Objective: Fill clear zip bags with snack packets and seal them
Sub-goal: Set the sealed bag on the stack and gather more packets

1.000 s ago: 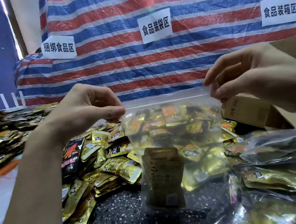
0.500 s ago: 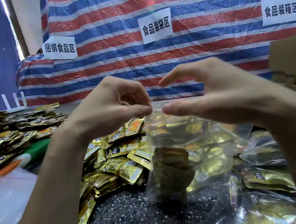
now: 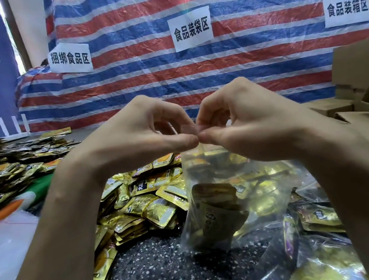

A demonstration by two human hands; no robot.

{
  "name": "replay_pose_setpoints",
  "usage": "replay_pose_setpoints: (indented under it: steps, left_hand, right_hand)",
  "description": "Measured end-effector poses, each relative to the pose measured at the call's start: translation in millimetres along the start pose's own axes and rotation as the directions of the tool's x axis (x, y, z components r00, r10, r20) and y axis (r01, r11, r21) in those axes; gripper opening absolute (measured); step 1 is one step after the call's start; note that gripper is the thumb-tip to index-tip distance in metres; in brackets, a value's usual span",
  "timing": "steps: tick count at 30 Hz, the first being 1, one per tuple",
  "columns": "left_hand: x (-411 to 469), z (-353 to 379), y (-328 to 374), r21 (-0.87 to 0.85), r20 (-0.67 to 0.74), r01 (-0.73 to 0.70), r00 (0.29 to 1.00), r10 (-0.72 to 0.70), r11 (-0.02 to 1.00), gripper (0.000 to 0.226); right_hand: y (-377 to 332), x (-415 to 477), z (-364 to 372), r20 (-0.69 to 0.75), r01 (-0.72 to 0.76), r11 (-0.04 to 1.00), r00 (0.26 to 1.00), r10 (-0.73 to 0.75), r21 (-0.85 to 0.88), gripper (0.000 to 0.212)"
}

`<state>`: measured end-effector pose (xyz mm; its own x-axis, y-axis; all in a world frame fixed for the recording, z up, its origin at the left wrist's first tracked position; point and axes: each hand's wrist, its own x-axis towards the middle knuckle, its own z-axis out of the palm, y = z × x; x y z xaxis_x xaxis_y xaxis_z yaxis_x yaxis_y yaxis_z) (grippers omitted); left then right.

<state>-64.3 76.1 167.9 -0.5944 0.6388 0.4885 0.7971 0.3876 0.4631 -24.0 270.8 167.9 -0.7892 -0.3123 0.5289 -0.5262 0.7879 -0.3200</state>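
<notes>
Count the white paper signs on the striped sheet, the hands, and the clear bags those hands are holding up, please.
White paper signs: 3
Hands: 2, the left hand and the right hand, both pinching the bag's top edge
Held clear zip bag: 1
Total: 6

Your zip bag [image 3: 199,171] is thin, clear, glossy plastic. Snack packets [image 3: 155,208] toward the worktop's [image 3: 166,278] left edge gleam as gold foil; the worktop is speckled and matt; boxes [image 3: 360,63] at its right edge are dull cardboard.
</notes>
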Motion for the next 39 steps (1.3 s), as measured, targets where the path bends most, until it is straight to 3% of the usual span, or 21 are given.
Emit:
replay_pose_setpoints:
  steps: [10,13,16,23,29,34,39]
  left_hand:
    - [1,0,-14,-0.077,-0.077,0.022,0.997,-0.028,0.997,0.009]
    - [1,1,-14,-0.088,0.003,0.066,0.998,-0.066,0.994,0.006]
    - [0,3,-10,-0.100,0.062,0.043,0.997,-0.037,0.994,0.018]
    - [-1,-1,-14,-0.087,-0.037,-0.012,0.999,0.008,0.996,0.018]
    - [1,4,-9,-0.104,0.042,0.035,0.999,-0.031,0.994,0.010]
    - [2,5,-9,-0.086,-0.014,-0.028,1.000,0.027,0.996,0.009]
    - [3,8,-13,-0.099,-0.010,0.020,1.000,-0.021,0.995,0.010]
  right_hand:
    - [5,0,-3,0.029,-0.048,0.998,0.998,0.047,0.049,0.009]
    - [5,1,-1,-0.009,-0.048,0.999,0.999,0.048,0.026,0.007]
    - [2,0,-1,-0.004,-0.030,0.997,1.000,0.030,0.069,0.007]
    - [9,-3,-10,0.004,-0.038,0.990,0.999,0.037,0.135,0.009]
    - [6,0,-3,0.053,-0.033,0.999,0.998,0.031,0.029,0.011]
    - [8,-3,-8,0.057,-0.032,0.993,0.998,0.026,0.114,0.008]
    - [12,-2,-7,0.042,-0.026,0.998,0.999,0.024,0.059,0.010]
